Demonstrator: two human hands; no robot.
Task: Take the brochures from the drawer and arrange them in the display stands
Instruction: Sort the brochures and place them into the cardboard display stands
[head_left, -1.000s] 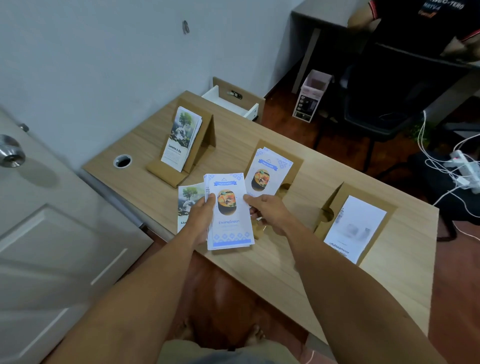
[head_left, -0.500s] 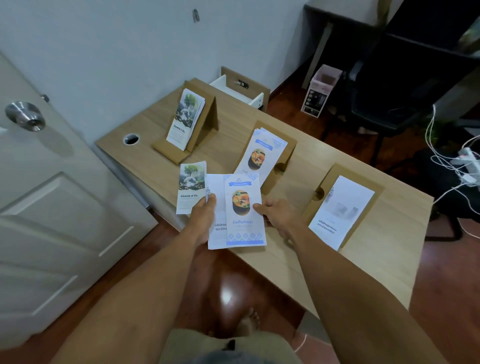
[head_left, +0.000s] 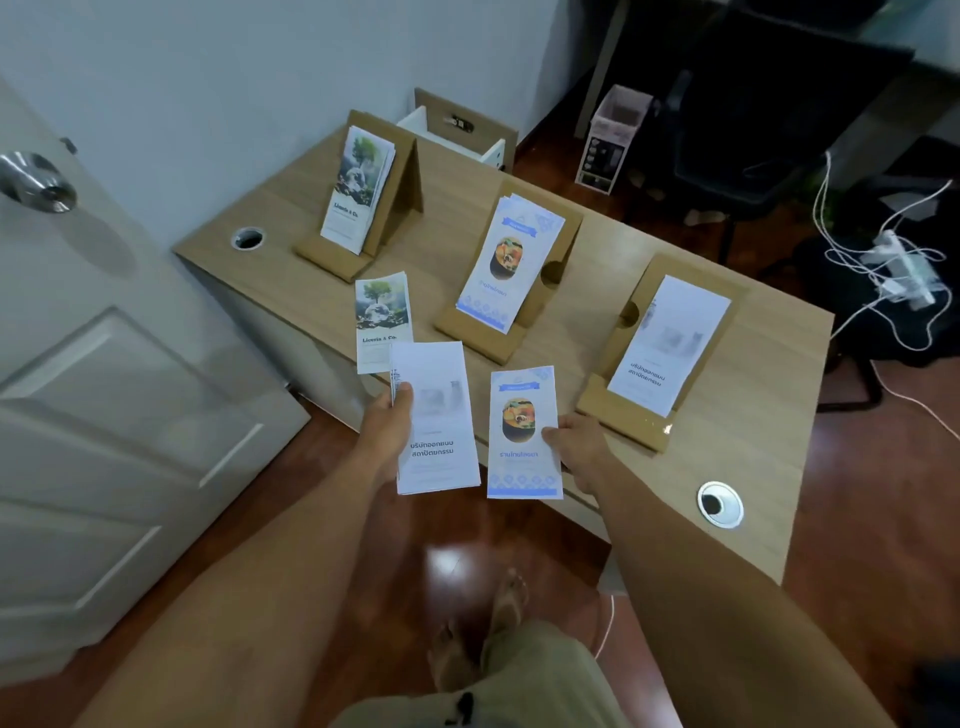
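Note:
Three cardboard display stands sit on the wooden desk. The left stand holds tree brochures, the middle stand holds blue food brochures, the right stand holds white brochures. My left hand grips a stack with a white brochure on top over the desk's front edge. My right hand holds a single blue food brochure beside it. A loose tree brochure lies on the desk by the left stand. The open drawer shows behind the desk's far corner.
A white door with a metal knob stands at the left. Two cable holes pierce the desk. A dark chair, a small bin and a tangle of white cables lie beyond. My bare feet are below.
My right hand pulled the blue food brochure off the stack and to the right, uncovering the white brochure in my left hand. The view shifted back from the desk.

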